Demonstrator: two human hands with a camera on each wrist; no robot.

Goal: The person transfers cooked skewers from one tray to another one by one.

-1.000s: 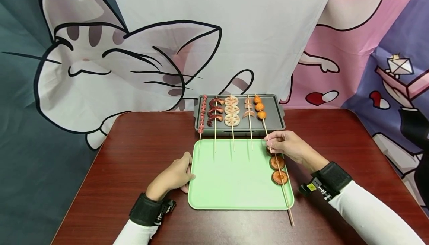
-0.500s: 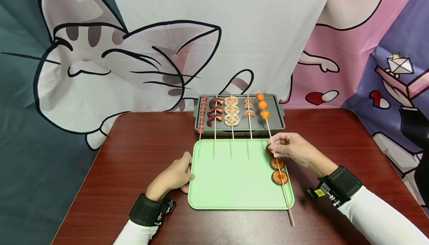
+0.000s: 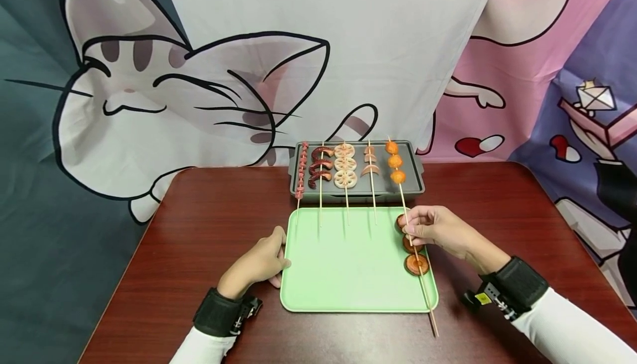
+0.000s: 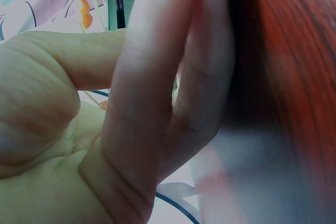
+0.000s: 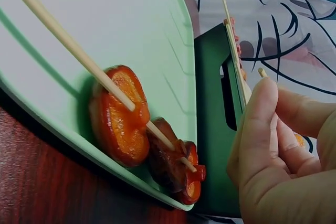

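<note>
My right hand (image 3: 438,230) pinches the bare stick of a skewer with three orange balls (image 3: 395,161), its thumb and index finger on the wood. The balls are above the right part of a dark grill pan (image 3: 412,165); whether they touch it I cannot tell. In the right wrist view the stick's end (image 5: 262,72) shows at my fingertips. Below that hand, a skewer of brown mushroom caps (image 3: 416,264) lies along the right side of a light green tray (image 3: 348,264), its stick reaching past the front edge. My left hand (image 3: 260,258) grips the tray's left rim, thumb on top.
Several other skewers lie side by side on the pan: pink pieces (image 3: 301,170), octopus tentacles (image 3: 320,167), lotus root slices (image 3: 345,178) and pale curved slices (image 3: 370,169). Their sticks point over the tray's far rim. A printed cloth (image 3: 378,48) hangs behind the brown table (image 3: 199,209).
My right hand has moved slightly right and nearer with the orange-ball skewer, which has shifted the same way. My left hand and the tray have stayed put.
</note>
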